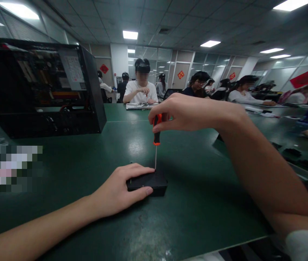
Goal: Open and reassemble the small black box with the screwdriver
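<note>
A small black box (157, 190) lies on the green table (110, 232) in front of me. My left hand (122, 185) grips it from the left, thumb along the near side and fingers over the top. Above it, my right hand (172, 112) is closed round the handle of an orange and black screwdriver (156, 137). The screwdriver stands nearly upright, its thin shaft pointing down. Its tip meets the top of the box close to my left index fingertip. Whether a screw sits under the tip is too small to tell.
An open black computer case (91, 90) stands at the back left. Across the table a person in a white shirt (140, 90) works over a flat item. Dark parts (295, 154) lie at the right, beyond my right forearm. Several other people sit at tables behind.
</note>
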`<state>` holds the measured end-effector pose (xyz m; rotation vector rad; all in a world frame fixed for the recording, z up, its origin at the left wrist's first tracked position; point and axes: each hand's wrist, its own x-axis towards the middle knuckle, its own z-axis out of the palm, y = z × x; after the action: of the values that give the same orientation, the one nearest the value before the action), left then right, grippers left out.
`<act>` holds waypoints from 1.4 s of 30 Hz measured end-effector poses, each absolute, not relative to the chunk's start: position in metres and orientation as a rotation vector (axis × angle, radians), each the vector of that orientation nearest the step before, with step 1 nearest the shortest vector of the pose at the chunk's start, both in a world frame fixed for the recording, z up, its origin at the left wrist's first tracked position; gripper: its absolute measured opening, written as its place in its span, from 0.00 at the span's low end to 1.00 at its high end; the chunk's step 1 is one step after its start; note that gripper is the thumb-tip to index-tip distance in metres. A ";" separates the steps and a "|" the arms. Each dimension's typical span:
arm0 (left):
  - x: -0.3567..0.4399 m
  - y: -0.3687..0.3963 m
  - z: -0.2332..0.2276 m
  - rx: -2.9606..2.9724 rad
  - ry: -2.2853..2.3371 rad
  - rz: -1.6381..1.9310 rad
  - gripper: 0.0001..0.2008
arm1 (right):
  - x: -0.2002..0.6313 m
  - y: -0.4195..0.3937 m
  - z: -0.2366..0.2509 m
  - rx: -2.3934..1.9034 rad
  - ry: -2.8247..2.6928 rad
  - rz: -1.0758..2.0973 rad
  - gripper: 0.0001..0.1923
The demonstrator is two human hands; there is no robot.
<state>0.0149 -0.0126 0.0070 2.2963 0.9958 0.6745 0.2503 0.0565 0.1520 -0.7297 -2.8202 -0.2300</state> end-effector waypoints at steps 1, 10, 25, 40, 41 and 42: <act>0.015 -0.013 0.007 2.289 0.996 0.673 0.21 | 0.252 0.057 0.153 -0.738 -2.828 -0.210 0.13; 0.014 -0.014 0.007 2.229 1.055 0.676 0.18 | 0.260 0.051 0.160 -0.781 -2.851 -0.130 0.16; 0.012 -0.012 0.001 2.251 1.024 0.694 0.18 | 0.254 0.029 0.161 -0.706 -2.829 -0.232 0.16; 0.011 -0.011 0.000 2.257 1.019 0.682 0.18 | 0.255 0.022 0.164 -0.708 -2.827 -0.253 0.14; 0.011 -0.011 0.000 2.256 1.019 0.683 0.18 | 0.254 0.022 0.163 -0.707 -2.830 -0.251 0.14; 0.011 -0.011 0.000 2.256 1.019 0.682 0.18 | 0.254 0.022 0.163 -0.708 -2.834 -0.248 0.14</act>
<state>0.0110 -0.0106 0.0004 2.2557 1.0191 0.6824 0.2541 0.0223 0.1631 -0.7078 -2.8340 -0.2481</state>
